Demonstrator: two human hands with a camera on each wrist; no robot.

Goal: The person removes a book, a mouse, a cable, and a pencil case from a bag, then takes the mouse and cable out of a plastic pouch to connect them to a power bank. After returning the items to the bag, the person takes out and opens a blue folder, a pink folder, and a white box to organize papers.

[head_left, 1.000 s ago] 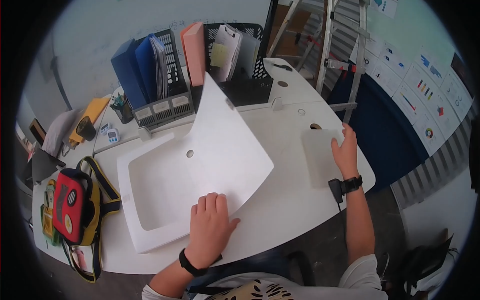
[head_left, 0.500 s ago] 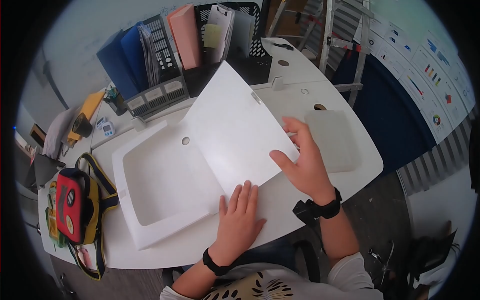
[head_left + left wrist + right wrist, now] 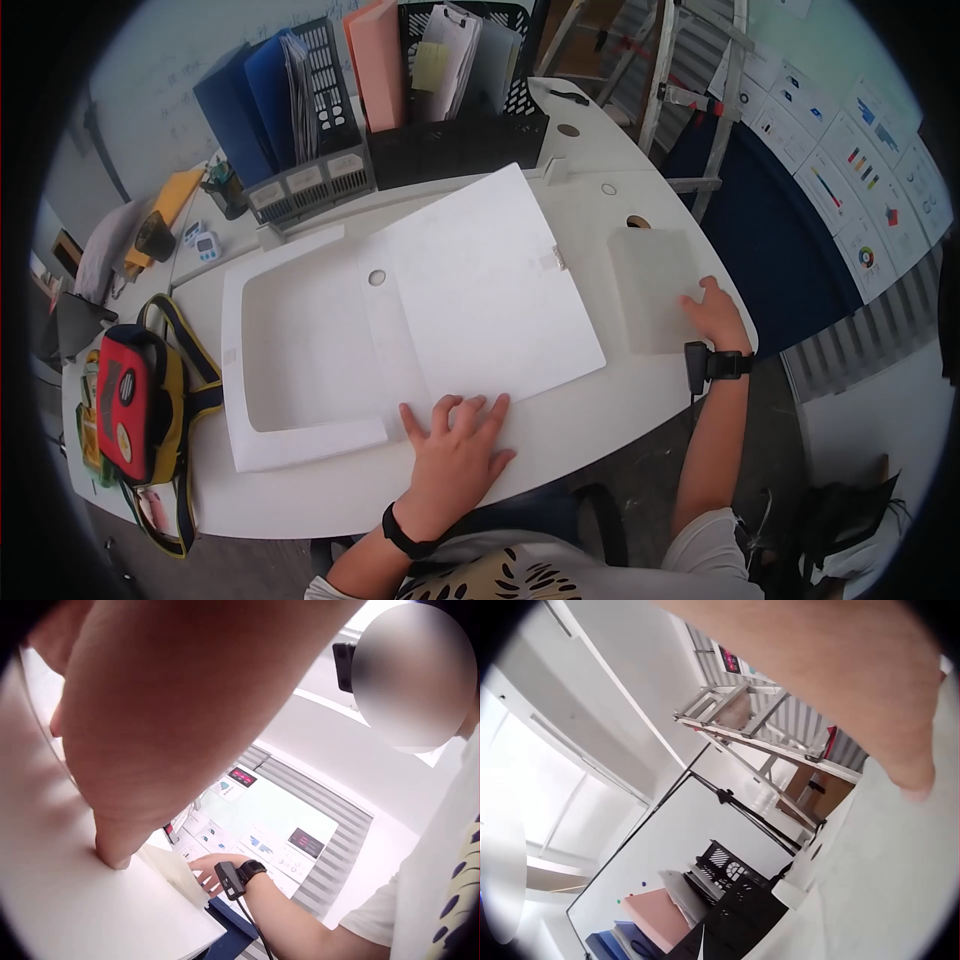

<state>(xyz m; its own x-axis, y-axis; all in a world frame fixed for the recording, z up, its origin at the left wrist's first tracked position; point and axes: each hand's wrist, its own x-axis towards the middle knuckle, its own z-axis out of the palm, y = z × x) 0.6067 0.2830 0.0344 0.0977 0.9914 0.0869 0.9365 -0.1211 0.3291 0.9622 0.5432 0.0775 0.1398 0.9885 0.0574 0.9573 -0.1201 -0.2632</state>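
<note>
A shallow white cardboard box (image 3: 305,340) lies on the table with its lid (image 3: 490,285) folded out to the right. My left hand (image 3: 455,460) rests with spread fingers along the near edge of the lid, close to its fold. To the right lies a pale, frosted flat rectangular package (image 3: 655,290). Over that package's right edge is my right hand (image 3: 720,318), its thumb on the top face. In the left wrist view, the right hand's fingers (image 3: 206,877) look spread beside the package. The right wrist view shows the thumb (image 3: 915,784) against the pale surface.
A red, yellow and navy bag (image 3: 140,405) lies at the table's left. File racks with a blue binder (image 3: 220,120) and a pink folder (image 3: 378,70) stand at the back, small white timers (image 3: 207,245) near them. Beyond the right edge stands a stepladder (image 3: 655,80).
The lid has come down from standing up to lying folded out on the right. My right hand went from the package to the lid and back to the package. The left hand stays near the fold.
</note>
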